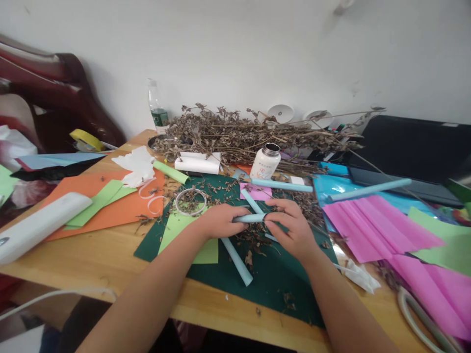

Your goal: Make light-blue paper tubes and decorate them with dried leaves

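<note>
My left hand [223, 220] is closed round a rolled light blue paper tube [251, 218], held level above the dark green mat [287, 279]. At the tube's right end, the fingers of my right hand [292, 229] are pinched together. A small dark bit, which looks like dried leaf, shows between them and the tube's mouth. Under my hands another blue paper tube [239, 264] lies slantwise on the mat. Crumbled dried leaves [253, 245] are scattered around it. A light green paper sheet [172, 234] lies beneath my left forearm, with a roll of clear tape [191, 202] on it.
A heap of dried plant stems [235, 132] spans the back, behind an uncapped white bottle [265, 162]. More blue tubes [283, 185] lie beyond my hands. Pink crepe paper [375, 225] and a laptop [415, 157] are at right; orange paper [121, 215] at left.
</note>
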Demonstrator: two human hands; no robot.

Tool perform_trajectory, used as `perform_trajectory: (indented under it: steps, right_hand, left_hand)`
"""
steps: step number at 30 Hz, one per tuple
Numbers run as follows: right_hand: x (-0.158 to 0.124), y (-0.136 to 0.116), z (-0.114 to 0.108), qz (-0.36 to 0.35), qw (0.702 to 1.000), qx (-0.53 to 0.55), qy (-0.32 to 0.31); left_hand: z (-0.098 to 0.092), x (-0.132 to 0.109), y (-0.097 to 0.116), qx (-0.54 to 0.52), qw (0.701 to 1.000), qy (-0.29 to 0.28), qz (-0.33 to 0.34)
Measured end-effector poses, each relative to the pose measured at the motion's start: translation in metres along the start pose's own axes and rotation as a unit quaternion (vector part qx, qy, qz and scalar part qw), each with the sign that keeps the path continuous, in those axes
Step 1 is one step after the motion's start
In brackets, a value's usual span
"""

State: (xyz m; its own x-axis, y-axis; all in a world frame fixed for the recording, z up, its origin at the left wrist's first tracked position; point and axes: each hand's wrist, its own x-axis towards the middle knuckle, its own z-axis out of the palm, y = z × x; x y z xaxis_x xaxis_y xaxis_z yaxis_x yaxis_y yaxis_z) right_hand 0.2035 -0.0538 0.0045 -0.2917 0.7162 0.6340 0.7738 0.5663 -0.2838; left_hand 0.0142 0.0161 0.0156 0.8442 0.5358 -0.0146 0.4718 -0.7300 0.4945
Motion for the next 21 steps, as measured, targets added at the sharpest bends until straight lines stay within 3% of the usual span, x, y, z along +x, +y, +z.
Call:
perform_trajectory:
  steps: [4, 10, 17, 21]
  right_hand:
    - [0.0007, -0.0001, -0.0011, -0.027, 0.999, -0.012, -0.022]
    - [0.0031, -0.0008, -0.0016, -0.012, 0.995, 0.032, -0.095]
    - [-0.0007, 0.0006, -0.0026, 0.061, 0.99, 0.13, 0.002]
    - [0.0017, 0.0005, -0.0033, 0.022, 0.996, 0.07, -0.055]
  left_hand:
    - [0.002, 0.0, -0.0021, 0.005, 1.0, 0.007, 0.0]
    - [0.0027, 0.0004, -0.0022, 0.009, 1.0, -0.004, 0.0]
    - [0.0004, 0.0013, -0.002, -0.01, 1.0, -0.004, -0.008]
    - [0.0007, 0.0004, -0.0017, 0.0, 1.0, 0.001, -0.006]
